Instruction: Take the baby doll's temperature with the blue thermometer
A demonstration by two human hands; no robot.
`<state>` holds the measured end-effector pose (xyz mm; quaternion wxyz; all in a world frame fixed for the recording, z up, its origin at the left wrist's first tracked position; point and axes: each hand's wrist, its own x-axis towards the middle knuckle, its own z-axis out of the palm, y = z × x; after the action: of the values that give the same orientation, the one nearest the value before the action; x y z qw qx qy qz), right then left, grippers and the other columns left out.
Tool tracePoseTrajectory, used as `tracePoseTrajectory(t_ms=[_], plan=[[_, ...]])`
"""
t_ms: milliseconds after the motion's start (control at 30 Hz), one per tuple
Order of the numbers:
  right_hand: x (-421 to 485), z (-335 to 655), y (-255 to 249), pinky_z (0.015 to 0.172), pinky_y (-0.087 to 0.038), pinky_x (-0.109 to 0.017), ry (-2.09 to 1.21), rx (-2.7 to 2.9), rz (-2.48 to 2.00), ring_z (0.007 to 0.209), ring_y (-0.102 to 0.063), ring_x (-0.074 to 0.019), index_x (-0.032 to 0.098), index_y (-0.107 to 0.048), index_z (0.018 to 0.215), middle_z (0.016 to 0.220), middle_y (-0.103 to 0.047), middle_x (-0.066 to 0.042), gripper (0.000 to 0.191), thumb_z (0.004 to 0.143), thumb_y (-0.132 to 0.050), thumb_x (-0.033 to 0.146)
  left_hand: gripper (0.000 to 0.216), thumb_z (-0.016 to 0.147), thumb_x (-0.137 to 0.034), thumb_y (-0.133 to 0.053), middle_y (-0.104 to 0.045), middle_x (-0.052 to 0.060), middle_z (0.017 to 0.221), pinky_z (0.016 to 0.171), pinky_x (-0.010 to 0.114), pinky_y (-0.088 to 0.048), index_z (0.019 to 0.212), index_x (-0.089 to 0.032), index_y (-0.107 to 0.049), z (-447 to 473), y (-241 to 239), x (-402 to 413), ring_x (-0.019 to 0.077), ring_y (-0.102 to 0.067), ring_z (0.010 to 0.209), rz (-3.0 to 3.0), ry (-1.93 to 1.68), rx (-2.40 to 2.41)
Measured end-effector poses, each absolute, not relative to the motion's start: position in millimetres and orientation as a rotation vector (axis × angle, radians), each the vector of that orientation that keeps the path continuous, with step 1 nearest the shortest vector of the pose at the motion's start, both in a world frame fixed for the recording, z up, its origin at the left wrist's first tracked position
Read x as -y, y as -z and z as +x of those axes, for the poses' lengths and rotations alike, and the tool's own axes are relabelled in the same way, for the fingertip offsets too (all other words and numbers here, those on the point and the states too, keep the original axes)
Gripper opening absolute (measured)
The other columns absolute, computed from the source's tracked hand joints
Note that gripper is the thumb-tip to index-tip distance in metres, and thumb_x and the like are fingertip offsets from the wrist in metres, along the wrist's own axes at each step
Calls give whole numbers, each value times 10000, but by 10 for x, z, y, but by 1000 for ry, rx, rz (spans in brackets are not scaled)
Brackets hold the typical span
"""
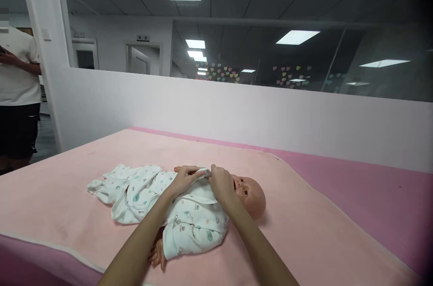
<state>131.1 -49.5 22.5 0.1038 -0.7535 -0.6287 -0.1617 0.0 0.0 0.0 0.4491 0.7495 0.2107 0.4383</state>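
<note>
A baby doll (pixel 252 196) lies on its back on a pale pink blanket (pixel 84 173), head to the right. It wears a white patterned sleepsuit (pixel 192 220). My left hand (pixel 184 177) pinches the suit's fabric at the doll's chest near the far shoulder. My right hand (pixel 221 184) is closed on the same fabric edge by the doll's neck, partly covering its chin. One bare doll hand (pixel 157 256) sticks out of the near sleeve.
The blanket covers a darker pink mattress (pixel 372 196) against a low white partition wall (pixel 270 114). A person in a white shirt and dark shorts (pixel 16 96) stands at the far left, beyond a white pillar (pixel 47 51).
</note>
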Motion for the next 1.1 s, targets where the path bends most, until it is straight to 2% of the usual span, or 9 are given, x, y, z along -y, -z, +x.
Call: tracePoseTrajectory(t_ms=[133, 267, 333, 467, 567, 733, 833, 933, 1100], plan=[[333, 1279, -201, 540, -387, -256, 477, 1872, -2253, 738, -621, -232, 122, -509, 949, 813, -636, -117, 165, 805, -437, 154, 340, 761, -412, -511, -566, 5, 614, 583, 207, -335, 716, -115, -669, -6, -7, 2, 97, -430, 596, 1915, -1083, -531], [261, 1278, -227, 552, -413, -275, 436, 1913, -2278, 749, -624, -246, 113, -534, 939, 825, -640, -134, 176, 794, -443, 153, 356, 759, -425, -504, -554, 13, 607, 585, 210, -336, 726, -109, -665, -5, -1, -7, 106, -427, 607, 1937, -1068, -550], [277, 1298, -265, 564, -416, -271, 404, 1961, -2264, 756, -625, -239, 119, -556, 915, 842, -641, -138, 172, 788, -473, 201, 364, 761, -431, -499, -557, 16, 620, 590, 211, -332, 752, -109, -668, 1, 6, -14, 105, -424, 613, 1925, -1063, -540], [364, 1347, -356, 563, -406, -247, 338, 2078, -2202, 737, -625, -214, 152, -595, 838, 832, -646, -114, 179, 755, -536, 299, 391, 754, -454, -498, -485, -3, 548, 548, 210, -288, 676, -102, -651, 18, 18, -19, 89, -365, 570, 1915, -1073, -558], [390, 1349, -396, 559, -394, -242, 328, 2120, -2190, 722, -624, -204, 150, -612, 790, 828, -645, -118, 112, 754, -521, 204, 391, 744, -461, -507, -472, -9, 545, 534, 211, -270, 690, -103, -656, 25, 28, -21, 82, -341, 554, 1894, -1085, -571], [338, 1278, -390, 543, -382, -248, 317, 2117, -2219, 695, -618, -201, 122, -622, 775, 814, -639, -147, 158, 787, -464, 129, 387, 722, -466, -529, -440, -20, 512, 514, 212, -248, 649, -102, -637, 35, 59, -51, 77, -337, 538, 1880, -1058, -572], [333, 1247, -389, 549, -388, -252, 294, 2112, -2240, 691, -610, -194, 114, -620, 763, 785, -637, -140, 147, 781, -474, 105, 393, 713, -471, -537, -501, -4, 542, 523, 210, -287, 660, -97, -644, 41, 69, -63, 87, -391, 554, 1871, -1049, -554], [371, 1253, -417, 604, -430, -264, 257, 2100, -2265, 719, -592, -162, 111, -607, 805, 797, -625, -98, 128, 808, -498, 179, 379, 696, -461, -565, -589, 30, 618, 557, 213, -344, 696, -96, -668, 40, 71, -58, 111, -468, 600, 1870, -1026, -533], [477, 1338, -501, 749, -477, -315, 201, 2074, -2269, 859, -551, -129, 149, -535, 1018, 1005, -559, -53, 270, 840, -477, 344, 331, 659, -421, -625, -650, 63, 739, 610, 226, -392, 771, -116, -691, 22, 73, -42, 142, -538, 683, 1851, -926, -494]])
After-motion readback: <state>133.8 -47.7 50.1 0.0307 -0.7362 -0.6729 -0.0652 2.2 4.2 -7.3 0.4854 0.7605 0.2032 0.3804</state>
